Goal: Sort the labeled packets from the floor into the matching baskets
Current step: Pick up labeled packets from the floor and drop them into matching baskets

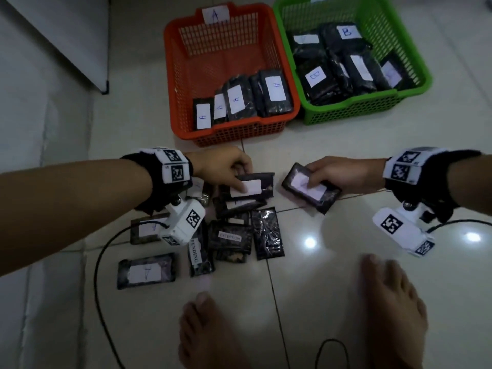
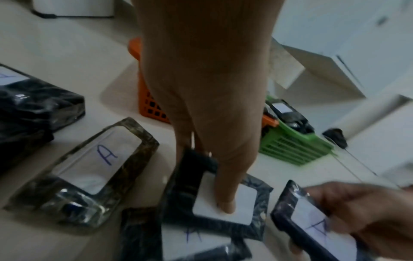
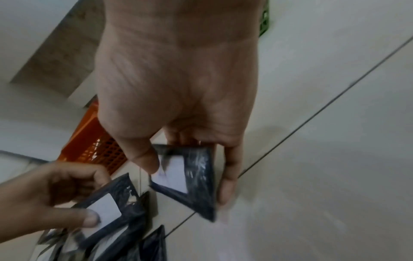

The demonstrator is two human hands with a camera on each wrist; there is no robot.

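Note:
Several black packets with white labels lie in a pile [image 1: 234, 235] on the tiled floor. My left hand [image 1: 226, 166] pinches a packet [image 1: 254, 186] at the top of the pile, thumb on its white label [image 2: 225, 204]. My right hand [image 1: 338, 174] grips another packet [image 1: 311, 190] just right of the pile, thumb on its label; the left wrist view shows an "A" there [image 2: 317, 227]. The orange basket [image 1: 229, 137] marked A holds several A packets. The green basket [image 1: 354, 110] to its right holds B packets.
Floor packets include ones labelled "PENDING" [image 1: 197, 251] and "EXCEPTION" [image 1: 230, 237], and an A packet [image 1: 146, 271]. My bare feet [image 1: 394, 310] stand close in front. A black cable [image 1: 98, 275] loops over the floor at the left. A white cabinet [image 1: 66, 35] stands at the far left.

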